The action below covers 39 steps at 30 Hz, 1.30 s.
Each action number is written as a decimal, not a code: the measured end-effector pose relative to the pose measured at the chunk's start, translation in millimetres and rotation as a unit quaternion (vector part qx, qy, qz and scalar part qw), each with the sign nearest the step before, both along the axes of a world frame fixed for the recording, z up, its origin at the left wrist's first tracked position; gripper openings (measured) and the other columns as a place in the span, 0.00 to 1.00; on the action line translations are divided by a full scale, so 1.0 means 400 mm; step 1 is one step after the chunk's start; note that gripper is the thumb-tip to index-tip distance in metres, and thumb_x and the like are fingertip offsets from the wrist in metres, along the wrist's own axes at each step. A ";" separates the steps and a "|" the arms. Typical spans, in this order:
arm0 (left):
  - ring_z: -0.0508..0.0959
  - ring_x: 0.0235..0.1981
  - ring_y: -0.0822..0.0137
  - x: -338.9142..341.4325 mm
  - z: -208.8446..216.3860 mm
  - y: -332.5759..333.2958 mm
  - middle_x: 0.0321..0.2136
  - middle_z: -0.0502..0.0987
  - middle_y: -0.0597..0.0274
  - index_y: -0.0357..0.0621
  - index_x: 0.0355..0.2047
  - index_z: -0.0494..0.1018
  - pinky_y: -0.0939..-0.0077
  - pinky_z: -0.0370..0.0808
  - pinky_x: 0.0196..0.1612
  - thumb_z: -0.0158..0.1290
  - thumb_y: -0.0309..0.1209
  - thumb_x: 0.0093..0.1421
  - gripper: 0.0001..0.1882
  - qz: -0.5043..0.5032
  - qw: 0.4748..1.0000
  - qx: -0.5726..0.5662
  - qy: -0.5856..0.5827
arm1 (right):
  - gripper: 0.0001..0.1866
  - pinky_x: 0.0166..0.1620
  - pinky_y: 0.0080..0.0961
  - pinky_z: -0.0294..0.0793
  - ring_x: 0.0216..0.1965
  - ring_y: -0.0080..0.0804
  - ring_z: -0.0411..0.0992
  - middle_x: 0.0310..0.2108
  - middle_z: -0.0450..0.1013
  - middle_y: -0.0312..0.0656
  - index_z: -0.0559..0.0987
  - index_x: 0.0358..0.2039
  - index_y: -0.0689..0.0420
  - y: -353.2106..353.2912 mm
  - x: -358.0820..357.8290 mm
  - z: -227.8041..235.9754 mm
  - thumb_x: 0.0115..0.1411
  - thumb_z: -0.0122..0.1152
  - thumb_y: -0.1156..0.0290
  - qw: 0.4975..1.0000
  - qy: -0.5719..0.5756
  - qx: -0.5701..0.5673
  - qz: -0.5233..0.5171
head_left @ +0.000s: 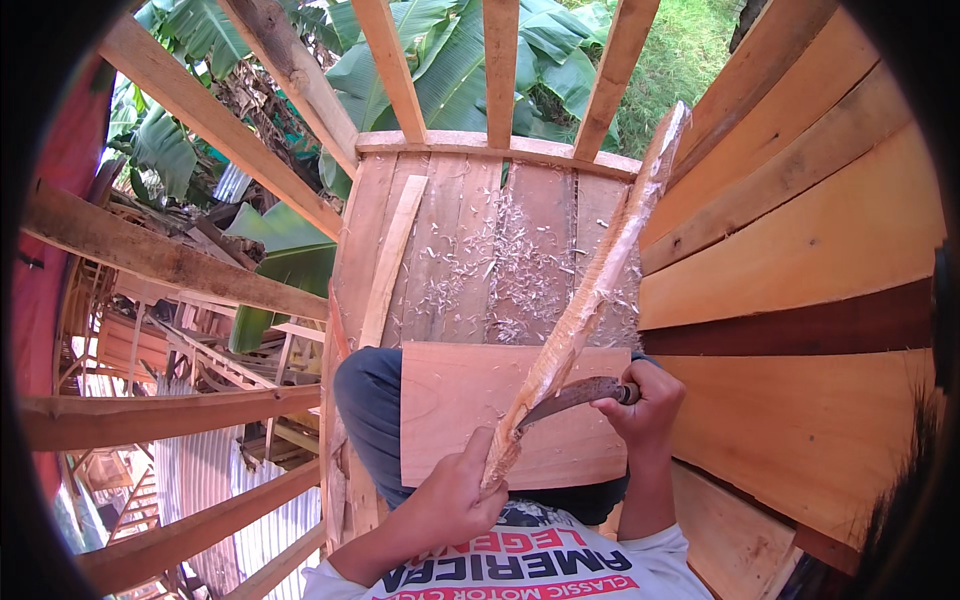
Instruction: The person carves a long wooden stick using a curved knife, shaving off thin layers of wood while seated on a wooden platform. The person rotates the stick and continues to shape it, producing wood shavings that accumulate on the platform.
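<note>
A long, rough wooden stick (590, 290) slants from my lap up to the far right, its surface pale where bark or wood is shaved off. Its near end is gripped by my left hand (460, 490), fingers wrapped round it. In my right hand (645, 400) is the handle of a curved knife (570, 398), like a small sickle. The blade reaches left and its tip end touches the stick just beyond my left hand. Under both lies a flat wooden board (450, 410) across my thighs.
Wood shavings (530, 260) are scattered over the plank floor (370, 230). A loose wood strip (395, 260) lies at left. Slatted rails (170, 410) stand on the left and far sides, a plank wall (800, 250) on the right. Banana leaves (440, 70) show beyond.
</note>
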<state>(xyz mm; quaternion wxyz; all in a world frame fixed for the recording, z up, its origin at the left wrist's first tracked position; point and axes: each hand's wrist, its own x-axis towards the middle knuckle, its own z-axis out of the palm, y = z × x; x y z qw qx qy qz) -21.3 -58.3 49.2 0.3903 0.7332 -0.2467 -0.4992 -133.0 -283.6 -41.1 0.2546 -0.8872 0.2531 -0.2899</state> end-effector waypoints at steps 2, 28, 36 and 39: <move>0.74 0.21 0.41 0.003 0.002 0.005 0.17 0.70 0.41 0.30 0.49 0.56 0.58 0.69 0.27 0.48 0.24 0.52 0.24 -0.002 1.000 0.000 0.015 | 0.40 0.17 0.29 0.57 0.12 0.36 0.60 0.09 0.56 0.39 0.65 0.12 0.58 -0.006 0.004 0.005 0.37 0.60 0.27 1.000 0.007 -0.010 0.008; 0.65 0.25 0.78 0.125 -0.074 0.027 0.22 0.64 0.70 0.40 0.45 0.63 0.82 0.63 0.30 0.53 0.23 0.53 0.18 0.184 0.972 -0.126 -0.067 | 0.28 0.19 0.24 0.50 0.15 0.16 0.52 0.09 0.56 0.30 0.66 0.13 0.59 0.109 0.102 -0.080 0.62 0.56 0.50 0.866 0.085 0.477 0.125; 0.80 0.25 0.53 0.130 -0.064 -0.056 0.27 0.77 0.47 0.35 0.50 0.61 0.65 0.74 0.30 0.60 0.39 0.52 0.30 0.186 0.937 -0.073 -0.287 | 0.24 0.17 0.16 0.57 0.14 0.15 0.58 0.13 0.60 0.29 0.65 0.20 0.54 0.101 0.056 -0.031 0.65 0.50 0.50 0.777 0.030 0.605 0.172; 0.79 0.23 0.52 0.119 -0.053 -0.075 0.27 0.77 0.49 0.37 0.48 0.62 0.65 0.75 0.29 0.62 0.41 0.50 0.32 0.189 0.911 -0.097 -0.354 | 0.22 0.17 0.17 0.57 0.13 0.16 0.58 0.13 0.60 0.31 0.65 0.20 0.54 0.088 0.041 -0.018 0.66 0.49 0.53 0.763 -0.004 0.621 0.179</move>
